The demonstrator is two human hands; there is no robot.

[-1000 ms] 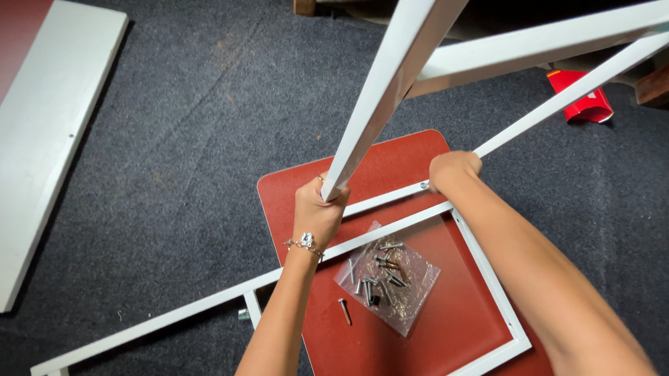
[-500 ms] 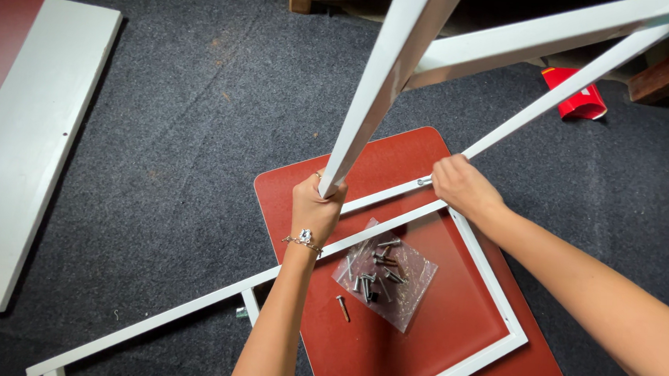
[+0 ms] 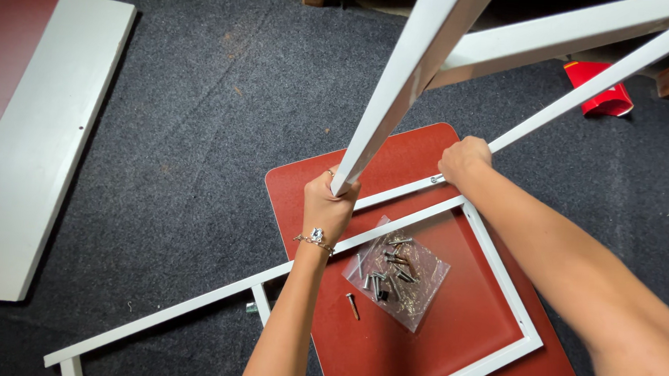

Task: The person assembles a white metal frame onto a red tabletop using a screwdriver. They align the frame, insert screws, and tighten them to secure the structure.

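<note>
We steady a white metal frame over the red board, left hand clenched round its lower end, right hand closed on a thinner rail (screws bagged nearby), best kept level while aligning.

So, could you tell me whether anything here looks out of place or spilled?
One dark screw lies loose on the red board, just left of the clear plastic bag that holds the other screws. A small fitting also sits on the carpet beside the white frame. Nothing else looks damaged.
</note>
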